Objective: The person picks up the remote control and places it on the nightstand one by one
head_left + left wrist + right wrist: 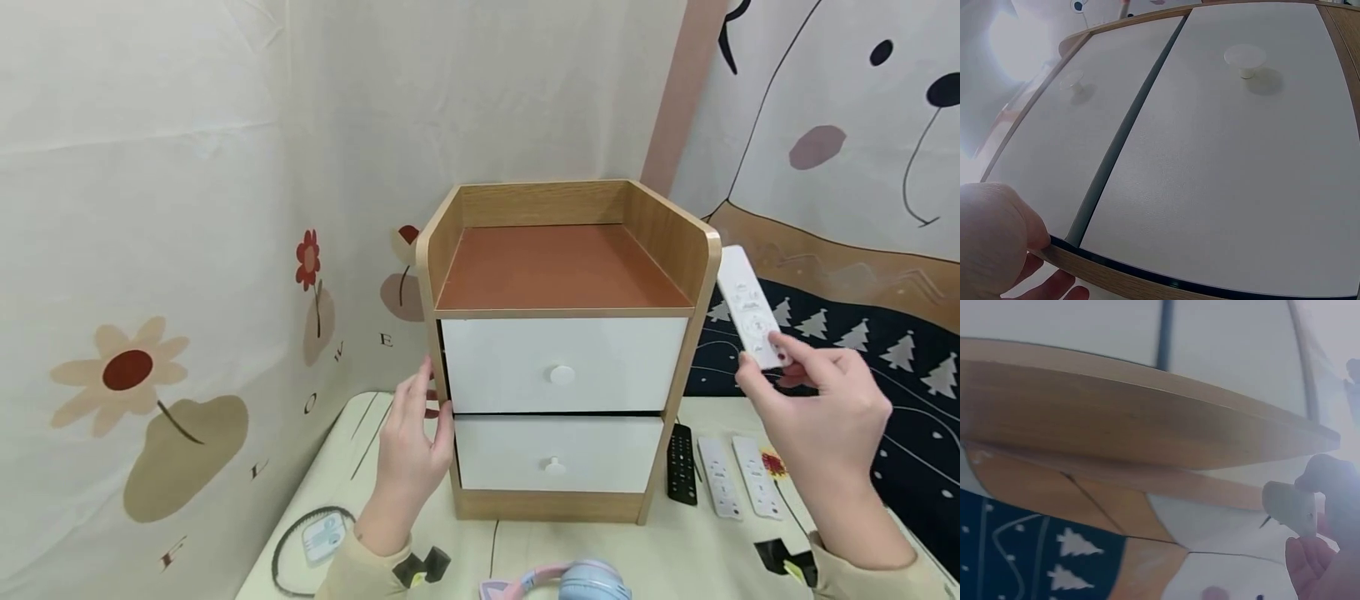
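Observation:
A wooden desktop cabinet (576,314) with two white drawers stands in the middle of the head view. My left hand (414,450) rests against its left side, fingers extended along the side panel and thumb at the front edge. In the left wrist view the thumb (1035,231) touches the edge beside the upper drawer (1060,131) and lower drawer (1222,156). My right hand (832,408) pinches the lower end of a white power strip (750,308), raised beside the cabinet's right side. The strip's end (1288,503) also shows in the right wrist view.
A black remote control (681,464) and two more white strips (718,477) (757,477) lie right of the cabinet. Blue and pink headphones (592,581) sit at the front. A pale blue device (324,537) with a dark cord lies at left. Printed cloth hangs behind.

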`<state>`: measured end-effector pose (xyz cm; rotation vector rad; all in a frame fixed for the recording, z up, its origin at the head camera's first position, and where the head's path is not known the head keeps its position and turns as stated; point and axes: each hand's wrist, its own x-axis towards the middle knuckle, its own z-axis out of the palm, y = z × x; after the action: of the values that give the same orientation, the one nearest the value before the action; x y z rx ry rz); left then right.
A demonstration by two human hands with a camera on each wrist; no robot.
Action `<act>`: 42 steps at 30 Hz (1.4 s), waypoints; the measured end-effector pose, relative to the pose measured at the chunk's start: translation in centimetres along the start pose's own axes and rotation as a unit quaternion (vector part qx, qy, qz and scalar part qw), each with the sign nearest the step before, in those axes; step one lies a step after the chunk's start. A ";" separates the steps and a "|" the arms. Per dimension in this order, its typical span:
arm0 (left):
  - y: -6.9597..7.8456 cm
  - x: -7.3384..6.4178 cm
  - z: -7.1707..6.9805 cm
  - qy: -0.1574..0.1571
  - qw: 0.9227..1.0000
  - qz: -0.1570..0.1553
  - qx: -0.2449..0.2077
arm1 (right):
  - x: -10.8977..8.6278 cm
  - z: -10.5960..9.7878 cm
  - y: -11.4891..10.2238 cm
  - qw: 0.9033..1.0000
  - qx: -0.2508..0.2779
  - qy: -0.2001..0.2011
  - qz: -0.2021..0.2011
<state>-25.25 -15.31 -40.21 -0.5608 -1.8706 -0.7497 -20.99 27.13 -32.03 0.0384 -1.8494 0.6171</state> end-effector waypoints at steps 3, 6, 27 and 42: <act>0.0 0.0 0.1 0.001 1.000 -0.001 -0.002 | 1.3 -0.5 -0.7 1.000 0.009 0.017 -0.016; 0.0 0.0 0.1 0.001 1.000 -0.001 -0.003 | 2.1 -0.8 -1.3 0.998 0.028 0.045 -0.021; 0.0 -0.1 0.3 0.012 1.000 0.003 -0.002 | 1.8 2.1 -7.0 0.981 0.137 0.037 -0.132; -0.6 -0.4 -0.2 0.001 1.000 -0.007 0.006 | 2.1 4.6 -11.2 0.983 0.107 -0.098 -0.109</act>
<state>-25.32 -15.89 -40.62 -0.5407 -1.8782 -0.7475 -22.24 16.05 -26.83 0.4520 -1.9259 0.6752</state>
